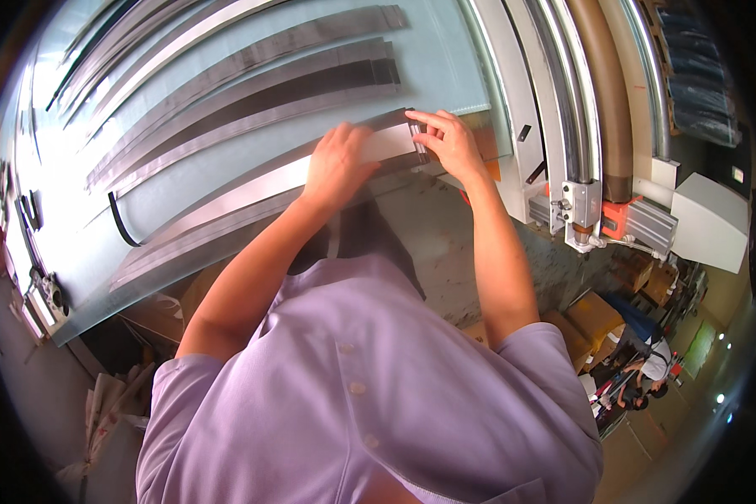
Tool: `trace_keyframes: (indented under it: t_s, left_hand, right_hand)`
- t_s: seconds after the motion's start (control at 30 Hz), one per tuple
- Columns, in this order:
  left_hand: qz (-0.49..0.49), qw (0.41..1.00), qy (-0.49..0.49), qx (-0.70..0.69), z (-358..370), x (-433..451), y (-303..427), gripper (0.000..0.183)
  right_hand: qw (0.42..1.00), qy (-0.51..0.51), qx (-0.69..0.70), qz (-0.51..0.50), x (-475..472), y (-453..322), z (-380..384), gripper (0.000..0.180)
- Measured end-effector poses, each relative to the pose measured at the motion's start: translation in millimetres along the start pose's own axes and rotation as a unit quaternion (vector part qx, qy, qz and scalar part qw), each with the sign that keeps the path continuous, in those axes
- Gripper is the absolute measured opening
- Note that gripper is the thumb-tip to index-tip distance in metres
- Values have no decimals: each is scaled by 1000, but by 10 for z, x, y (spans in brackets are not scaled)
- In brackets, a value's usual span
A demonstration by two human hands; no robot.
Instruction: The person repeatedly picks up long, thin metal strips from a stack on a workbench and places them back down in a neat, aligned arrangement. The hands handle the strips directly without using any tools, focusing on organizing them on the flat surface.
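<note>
Long, flat dark grey strips (315,79) lie side by side on a pale, glossy work table (444,72). A light, shiny strip (387,143) lies near the table's front edge, between darker strips. Over it is my left hand (340,167), slightly blurred, its thumb apart from the fingers; its fingertips' contact is unclear. At the right end of these strips, my right hand (450,143) has its forefinger at the far corner and its thumb lower down, both touching the end. Whether they pinch it is not clear.
To the right run a metal rail (570,94) and a brown roller (610,107), with a motor (650,223) at the near end. Black wrapped goods (696,75) lie beyond. Cardboard boxes (595,321) and people (652,372) are farther right. A curved black strip (123,220) lies left.
</note>
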State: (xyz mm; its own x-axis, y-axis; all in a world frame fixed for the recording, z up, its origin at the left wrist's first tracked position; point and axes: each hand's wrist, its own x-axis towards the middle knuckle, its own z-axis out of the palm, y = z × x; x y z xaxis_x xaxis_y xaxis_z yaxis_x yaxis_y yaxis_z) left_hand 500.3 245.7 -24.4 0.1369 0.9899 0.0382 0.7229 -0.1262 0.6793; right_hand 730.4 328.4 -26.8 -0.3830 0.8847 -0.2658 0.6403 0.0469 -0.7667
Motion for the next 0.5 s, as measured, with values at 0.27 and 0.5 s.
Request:
trace_keyframes:
  t_s: [0.27,0.5]
  left_hand:
    - [-2,1000,-10,0,18,17,-34,51]
    - [-3,1000,-6,9,32,15,-6,51]
  right_hand:
    - [1000,17,7,-15,5,63,44,46]
    - [1000,20,3,-14,3,52,52,47]
